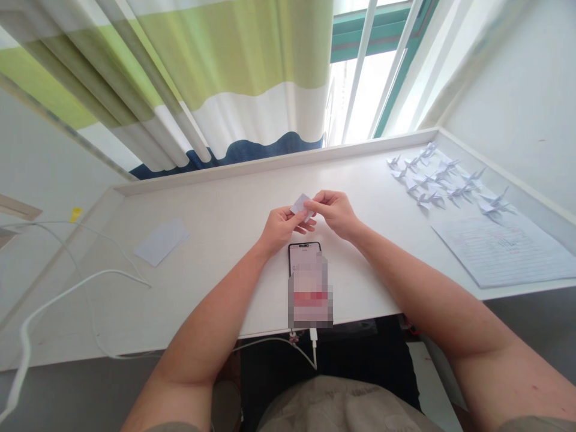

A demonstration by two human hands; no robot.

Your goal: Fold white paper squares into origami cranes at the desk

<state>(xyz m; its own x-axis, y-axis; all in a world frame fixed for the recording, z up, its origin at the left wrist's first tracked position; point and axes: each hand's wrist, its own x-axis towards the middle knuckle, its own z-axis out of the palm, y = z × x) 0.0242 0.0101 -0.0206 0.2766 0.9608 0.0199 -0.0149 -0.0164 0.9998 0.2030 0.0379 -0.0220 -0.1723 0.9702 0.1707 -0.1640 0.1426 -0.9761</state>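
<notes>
Centrally in the head view, a small white paper (300,203) sits between the person's two hands, held up over the white desk (216,234), just beyond the top end of a phone (306,270). The left hand (279,229) grips it from the left and below: its thumb and fingers are closed around the lower left side, with some fingertips reaching past it toward the right. The right hand (337,211) pinches its right edge, the thumb lying on the face turned toward the camera; where the right index finger meets the sheet is too small to tell. One corner points up, clear of the fingers, while the lower part is largely covered by them.

The phone lies flat between the forearms, its screen partly blurred out, a white cable (314,342) plugged into its near end. Well to the left lie some loose white sheets (162,242). Over at the far right stand several folded paper birds (492,207), and just nearer is a lined, written page (504,249).
</notes>
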